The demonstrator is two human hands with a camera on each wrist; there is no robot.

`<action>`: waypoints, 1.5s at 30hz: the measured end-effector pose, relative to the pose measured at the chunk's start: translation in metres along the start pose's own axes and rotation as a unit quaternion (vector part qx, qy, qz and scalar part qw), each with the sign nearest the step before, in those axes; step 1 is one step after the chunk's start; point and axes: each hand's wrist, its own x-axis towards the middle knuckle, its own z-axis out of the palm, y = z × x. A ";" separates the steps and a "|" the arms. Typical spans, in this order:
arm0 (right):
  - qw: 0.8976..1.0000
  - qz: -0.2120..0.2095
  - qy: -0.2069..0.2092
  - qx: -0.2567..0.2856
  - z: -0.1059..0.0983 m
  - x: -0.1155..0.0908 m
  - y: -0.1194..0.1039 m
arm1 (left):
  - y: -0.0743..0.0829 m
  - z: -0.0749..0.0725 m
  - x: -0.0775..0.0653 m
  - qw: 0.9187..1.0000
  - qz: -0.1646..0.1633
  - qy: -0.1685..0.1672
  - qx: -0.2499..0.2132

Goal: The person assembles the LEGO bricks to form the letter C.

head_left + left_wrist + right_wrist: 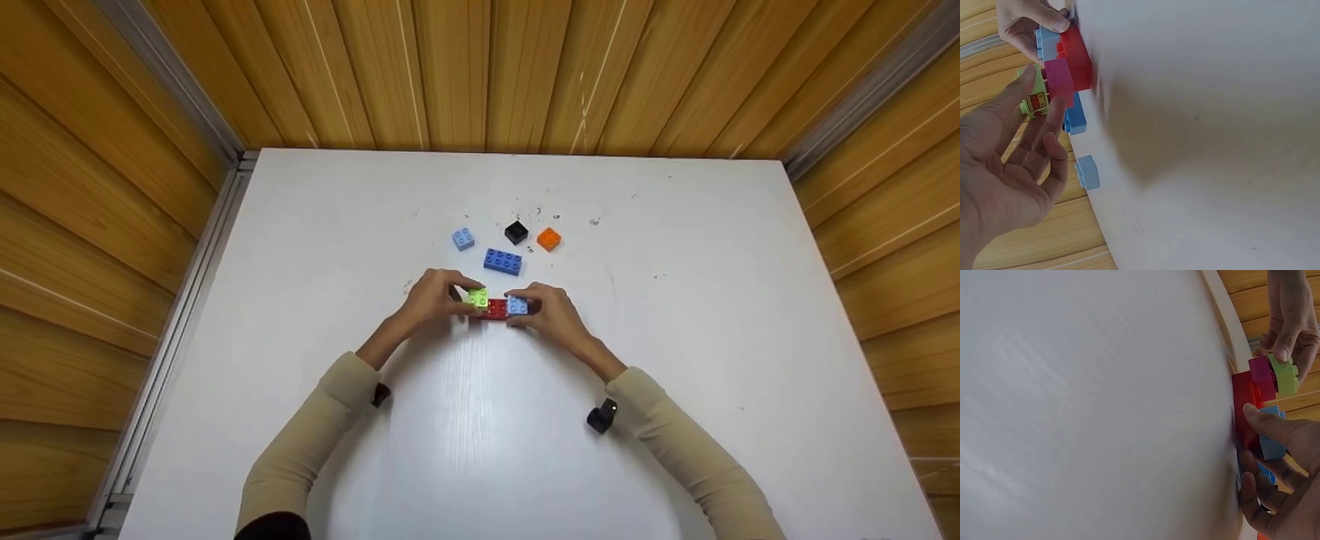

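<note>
My left hand [435, 300] pinches a lime green brick [478, 298] with a printed side. Close over a magenta brick [1060, 83] it sits, with some magenta studs showing in the gap between them. The magenta brick is on one end of a long red brick [1246, 396] on the table. A light blue brick [517, 305] is mounted on the red brick's other end. My right hand [553, 315] grips around that end, thumb [1261, 417] at the seam of the light blue and red bricks and fingers on the far side.
Beyond the hands on the white table [675, 300] lie a long blue brick [502, 261], another light blue brick [463, 238], a black brick [516, 232] and an orange brick [549, 239]. Wood-patterned panels [450, 75] stand along the back and sides.
</note>
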 end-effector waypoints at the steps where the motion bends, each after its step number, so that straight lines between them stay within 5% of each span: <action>1: 1.000 -0.002 0.001 -0.002 0.000 0.000 0.000 | 0.001 0.000 0.001 1.000 -0.002 0.000 0.002; 11: 1.000 -0.010 0.008 0.006 0.000 0.000 0.001 | 0.005 0.000 0.004 0.998 -0.010 -0.009 0.057; 21: 1.000 -0.005 0.009 0.015 0.001 -0.005 0.001 | 0.008 0.008 0.001 0.993 0.008 0.023 0.115; 45: 1.000 0.003 0.004 0.023 -0.001 -0.009 0.002 | 0.004 0.013 0.001 0.996 0.021 0.018 0.080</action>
